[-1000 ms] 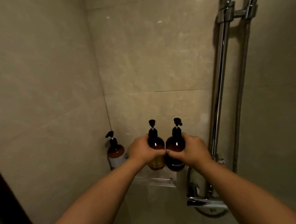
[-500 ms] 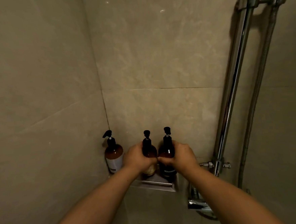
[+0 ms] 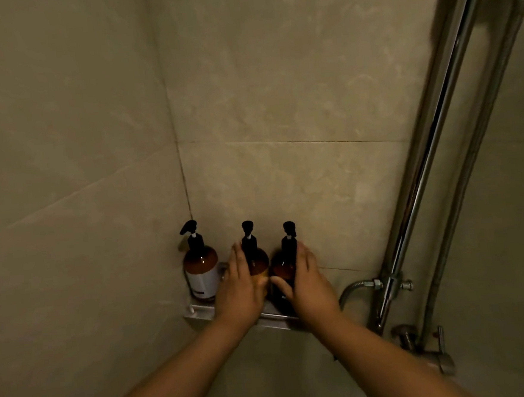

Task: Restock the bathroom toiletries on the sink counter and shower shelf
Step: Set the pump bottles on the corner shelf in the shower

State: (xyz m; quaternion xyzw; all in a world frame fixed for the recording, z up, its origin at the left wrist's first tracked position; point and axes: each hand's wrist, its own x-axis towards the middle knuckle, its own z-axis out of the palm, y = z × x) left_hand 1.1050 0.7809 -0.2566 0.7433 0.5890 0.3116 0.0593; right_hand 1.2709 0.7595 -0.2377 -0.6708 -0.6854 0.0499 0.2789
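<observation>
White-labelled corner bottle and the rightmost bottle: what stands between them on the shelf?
The middle amber pump bottle, upright on the shelf, with the left hand laid against it; the head view shows this.

Upright in a row on the metal shower shelf (image 3: 200, 311) stand three amber, black-pumped bottles: the white-labelled left bottle (image 3: 201, 269), the middle bottle (image 3: 259, 261) and the right bottle (image 3: 282, 265), close together.

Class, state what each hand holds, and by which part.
Neither grips anything: the left hand lies flat against the middle bottle's body, the right hand against the right bottle's body.
</observation>
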